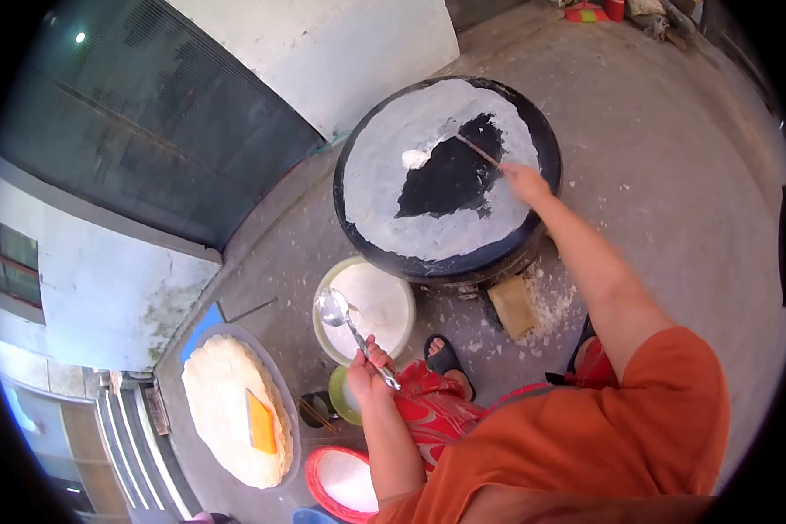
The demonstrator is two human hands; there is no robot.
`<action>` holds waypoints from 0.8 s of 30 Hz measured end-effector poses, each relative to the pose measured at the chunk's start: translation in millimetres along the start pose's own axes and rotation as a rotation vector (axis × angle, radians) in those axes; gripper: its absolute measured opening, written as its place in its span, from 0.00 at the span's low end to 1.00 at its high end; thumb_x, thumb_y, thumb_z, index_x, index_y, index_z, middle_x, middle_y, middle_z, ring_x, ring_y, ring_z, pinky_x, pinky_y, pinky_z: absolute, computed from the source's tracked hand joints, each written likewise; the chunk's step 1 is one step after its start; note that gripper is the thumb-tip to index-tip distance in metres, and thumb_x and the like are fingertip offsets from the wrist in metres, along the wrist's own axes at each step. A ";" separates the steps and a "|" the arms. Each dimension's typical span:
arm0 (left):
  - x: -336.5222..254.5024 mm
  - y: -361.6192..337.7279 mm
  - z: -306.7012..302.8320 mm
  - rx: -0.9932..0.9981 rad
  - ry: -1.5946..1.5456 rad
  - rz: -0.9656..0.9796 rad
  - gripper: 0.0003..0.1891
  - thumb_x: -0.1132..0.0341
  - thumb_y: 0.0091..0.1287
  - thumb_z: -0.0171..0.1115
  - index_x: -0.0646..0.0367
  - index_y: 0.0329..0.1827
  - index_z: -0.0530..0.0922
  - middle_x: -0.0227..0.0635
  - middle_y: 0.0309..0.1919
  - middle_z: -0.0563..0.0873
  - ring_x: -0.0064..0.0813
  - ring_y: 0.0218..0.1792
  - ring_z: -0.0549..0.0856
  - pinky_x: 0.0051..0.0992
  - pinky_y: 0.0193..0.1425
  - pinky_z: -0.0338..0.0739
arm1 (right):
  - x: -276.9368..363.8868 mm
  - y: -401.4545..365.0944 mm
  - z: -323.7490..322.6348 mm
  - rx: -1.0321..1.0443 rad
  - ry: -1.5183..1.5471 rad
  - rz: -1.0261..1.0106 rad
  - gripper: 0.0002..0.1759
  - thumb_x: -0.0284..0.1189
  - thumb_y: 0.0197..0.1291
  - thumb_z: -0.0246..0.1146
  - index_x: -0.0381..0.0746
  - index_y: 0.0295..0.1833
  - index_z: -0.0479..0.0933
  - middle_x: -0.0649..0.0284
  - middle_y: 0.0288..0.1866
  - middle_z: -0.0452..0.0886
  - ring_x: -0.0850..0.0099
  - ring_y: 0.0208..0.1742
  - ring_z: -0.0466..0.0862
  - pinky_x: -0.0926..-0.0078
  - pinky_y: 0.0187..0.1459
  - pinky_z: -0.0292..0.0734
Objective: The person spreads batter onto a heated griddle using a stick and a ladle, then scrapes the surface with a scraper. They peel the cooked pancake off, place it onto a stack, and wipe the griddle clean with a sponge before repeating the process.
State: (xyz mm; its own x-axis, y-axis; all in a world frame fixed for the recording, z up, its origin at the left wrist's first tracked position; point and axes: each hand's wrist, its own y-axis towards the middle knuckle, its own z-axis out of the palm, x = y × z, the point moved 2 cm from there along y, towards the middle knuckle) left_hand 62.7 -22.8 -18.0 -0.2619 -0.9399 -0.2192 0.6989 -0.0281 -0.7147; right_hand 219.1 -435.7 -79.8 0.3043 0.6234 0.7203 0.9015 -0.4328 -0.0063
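Observation:
My right hand (526, 185) is closed round the thin handle of a batter spreader (480, 151), whose far end rests among the batter on a big round black griddle (546, 144). A thin greyish-white layer of batter (380, 205) covers most of the griddle, with a bare black patch in the middle. By the spreader's tip sits a thick white lump of batter (416, 160). My left hand (367, 365) grips a large metal spoon (333, 307), its bowl over the edge of a pale bucket (410, 307) of white batter.
A tall stack of thin round flatbreads (223, 410) lies at the lower left, with an orange-yellow scraper (260, 423) on top. Near it stand a red basin (313, 476) with white contents and a green bowl (341, 397). A tan block (513, 307) lies by the griddle's base.

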 end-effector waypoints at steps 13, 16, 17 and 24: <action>1.6 7.5 -4.3 -0.084 0.253 0.088 0.16 0.61 0.70 0.33 0.65 0.38 0.65 0.36 0.25 0.72 0.26 0.21 0.70 0.22 0.22 0.68 | 22.6 -10.6 38.2 0.187 0.103 -0.194 0.15 0.32 0.57 0.51 0.49 0.49 0.76 0.59 0.41 0.80 0.62 0.43 0.79 0.69 0.45 0.72; 0.6 6.1 -6.9 -0.072 0.210 0.076 0.13 0.62 0.70 0.35 0.63 0.38 0.65 0.39 0.26 0.72 0.28 0.22 0.69 0.25 0.23 0.66 | 44.0 -25.8 27.9 0.369 -0.017 -0.343 0.16 0.30 0.56 0.53 0.49 0.50 0.76 0.59 0.39 0.81 0.64 0.40 0.80 0.73 0.42 0.73; 0.4 6.1 -6.6 -0.068 0.205 0.064 0.13 0.62 0.70 0.35 0.63 0.38 0.65 0.39 0.26 0.72 0.28 0.22 0.70 0.25 0.23 0.66 | 51.1 -26.3 11.0 0.459 -0.100 -0.351 0.15 0.32 0.56 0.52 0.50 0.49 0.76 0.60 0.41 0.80 0.63 0.42 0.79 0.71 0.44 0.72; -1.5 7.3 -11.3 -0.048 0.210 0.049 0.12 0.63 0.70 0.35 0.62 0.39 0.65 0.39 0.27 0.72 0.28 0.23 0.70 0.25 0.23 0.67 | 70.2 -66.6 -52.1 -0.022 -0.404 -0.364 0.20 0.27 0.50 0.52 0.53 0.50 0.75 0.61 0.36 0.78 0.63 0.39 0.79 0.67 0.39 0.74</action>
State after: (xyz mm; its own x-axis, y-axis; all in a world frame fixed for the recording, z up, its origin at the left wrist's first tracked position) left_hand 60.8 -17.7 -30.3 -0.3651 -0.8482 -0.3839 0.6825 0.0366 -0.7299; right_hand 164.4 -397.0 7.3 0.0719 0.9343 0.3493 0.9652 -0.1534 0.2117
